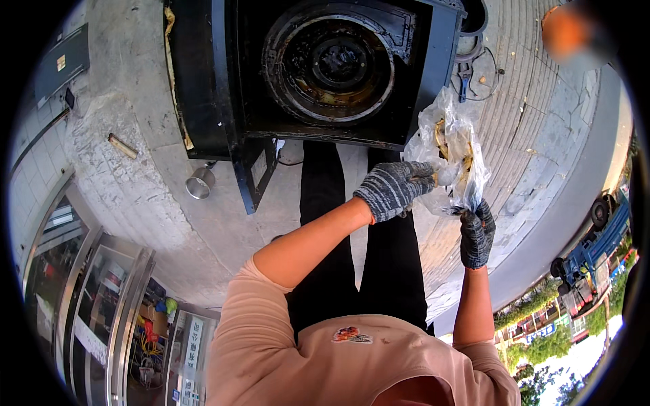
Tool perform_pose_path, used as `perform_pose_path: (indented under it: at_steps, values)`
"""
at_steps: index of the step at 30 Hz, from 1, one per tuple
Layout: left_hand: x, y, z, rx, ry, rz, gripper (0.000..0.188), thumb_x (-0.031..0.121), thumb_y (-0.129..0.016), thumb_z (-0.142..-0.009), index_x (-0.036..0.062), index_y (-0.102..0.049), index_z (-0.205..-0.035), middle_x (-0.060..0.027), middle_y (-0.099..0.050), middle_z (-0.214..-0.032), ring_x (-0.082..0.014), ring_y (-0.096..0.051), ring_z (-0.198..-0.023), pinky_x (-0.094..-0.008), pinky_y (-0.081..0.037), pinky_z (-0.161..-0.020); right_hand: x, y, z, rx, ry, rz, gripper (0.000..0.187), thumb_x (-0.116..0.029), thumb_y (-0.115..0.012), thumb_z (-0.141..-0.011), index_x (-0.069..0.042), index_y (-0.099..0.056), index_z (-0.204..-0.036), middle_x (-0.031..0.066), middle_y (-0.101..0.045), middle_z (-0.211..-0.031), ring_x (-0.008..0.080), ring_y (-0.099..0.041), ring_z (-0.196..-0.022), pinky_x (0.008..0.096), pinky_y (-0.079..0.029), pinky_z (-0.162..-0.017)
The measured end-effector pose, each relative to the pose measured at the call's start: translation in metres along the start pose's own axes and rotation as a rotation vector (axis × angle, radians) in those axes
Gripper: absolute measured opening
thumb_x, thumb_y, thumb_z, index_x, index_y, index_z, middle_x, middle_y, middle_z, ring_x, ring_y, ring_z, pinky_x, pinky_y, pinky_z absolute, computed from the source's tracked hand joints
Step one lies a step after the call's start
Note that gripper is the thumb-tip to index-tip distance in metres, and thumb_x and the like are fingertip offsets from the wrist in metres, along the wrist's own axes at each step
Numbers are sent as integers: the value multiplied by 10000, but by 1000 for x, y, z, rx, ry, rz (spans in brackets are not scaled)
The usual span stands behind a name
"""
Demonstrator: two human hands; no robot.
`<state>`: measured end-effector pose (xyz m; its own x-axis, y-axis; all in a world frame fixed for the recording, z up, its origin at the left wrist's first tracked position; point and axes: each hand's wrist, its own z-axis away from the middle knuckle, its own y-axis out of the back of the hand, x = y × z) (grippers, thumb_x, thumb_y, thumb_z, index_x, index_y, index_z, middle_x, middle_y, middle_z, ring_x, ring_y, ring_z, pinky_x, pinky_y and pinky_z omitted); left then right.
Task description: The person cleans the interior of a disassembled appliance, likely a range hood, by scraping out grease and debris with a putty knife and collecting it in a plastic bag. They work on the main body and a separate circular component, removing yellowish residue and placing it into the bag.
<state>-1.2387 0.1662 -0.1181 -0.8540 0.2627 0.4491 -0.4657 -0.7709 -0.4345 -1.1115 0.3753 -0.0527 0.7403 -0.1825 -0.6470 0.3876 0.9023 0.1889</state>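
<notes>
Both my hands wear grey striped knit gloves and are at a clear plastic bag (474, 139) with yellow-brown scraps inside. My left hand (398, 189) is closed at the bag's left side, its fingertips pinching the film beside a pale patch. From below, my right hand (477, 233) grips the bag's lower edge between thumb and fingers. Just beyond my legs stands a dark metal appliance housing (433, 74), open towards me. Inside it sits a round, greasy fan wheel (338, 62) within a metal ring, coated in brown-black grime.
A metal cup (200, 183) stands on the paving left of the housing's hanging flap (254, 176). Further left lies a short brownish stick (122, 145). A blue-handled tool (464, 81) and a dark cable are at right. Glass-fronted cabinets line the lower left; an orange blurred shape is top right.
</notes>
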Motion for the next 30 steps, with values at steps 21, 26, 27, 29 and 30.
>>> perform_pose_path:
  at_steps: [21,26,27,29,30]
  values:
    - [-59,-50,146,107,-199,50,396,241,-728,-895,56,-653,-1237,-44,-720,-849,-60,-601,-542,-234,-508,-454,27,-46,74,52,582,147,619,58,-734,-692,-31,-617,-1294,170,-345,-1549,289,-364,-1412,371,-372,-1096]
    - [-106,-101,175,104,-216,108,374,268,-713,-900,70,-670,-1215,-54,-736,-915,-73,-612,-553,-241,-515,-486,49,-4,96,151,396,268,527,55,-718,-744,-27,-628,-1257,100,-643,-1194,188,-597,-1065,303,-488,-897]
    - [-111,-111,187,105,-236,52,382,299,-703,-903,69,-673,-1207,-69,-738,-929,-83,-621,-557,-247,-524,-511,53,4,102,171,332,270,497,43,-726,-755,-24,-635,-1238,81,-682,-1107,164,-630,-969,291,-512,-838]
    - [-111,-122,215,86,-202,-22,410,343,-676,-914,49,-667,-1200,-95,-731,-927,-119,-654,-579,-261,-539,-568,73,21,108,287,321,247,266,-6,-757,-759,-8,-670,-1010,36,-672,-900,101,-586,-740,260,-506,-653]
    - [-132,-131,217,185,-359,-157,408,364,-667,-915,49,-675,-1175,-101,-723,-876,-127,-625,-505,-277,-534,-538,79,25,112,284,360,261,248,-5,-753,-761,-10,-670,-994,35,-676,-890,102,-588,-741,263,-507,-665]
